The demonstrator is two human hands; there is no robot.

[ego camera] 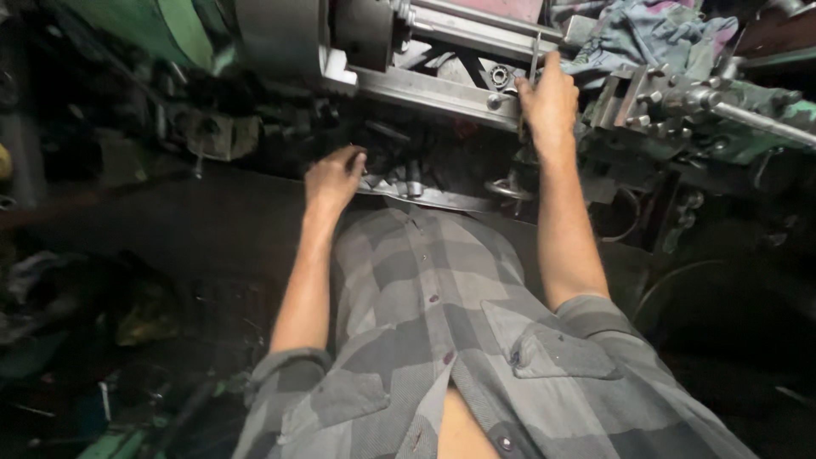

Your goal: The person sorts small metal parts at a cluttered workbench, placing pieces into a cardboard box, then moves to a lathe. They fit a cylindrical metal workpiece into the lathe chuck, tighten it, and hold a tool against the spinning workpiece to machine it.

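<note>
I stand at a metal lathe (425, 85) and look down over my grey checked shirt. My right hand (548, 102) is up on the lathe bed and grips a thin metal rod-like tool (535, 55) that stands nearly upright next to a small bearing (500, 76). My left hand (333, 177) reaches down into a dark tray (442, 197) under the bed. Its fingers are curled over several small metal parts (399, 180). Whether it holds one of them is hidden.
The round chuck (361, 30) sits at the top centre. A heap of blue-grey rags (646, 34) lies on the carriage (680, 102) at the right, by a long steel bar (765, 123). Dark cluttered floor with scrap lies at the left.
</note>
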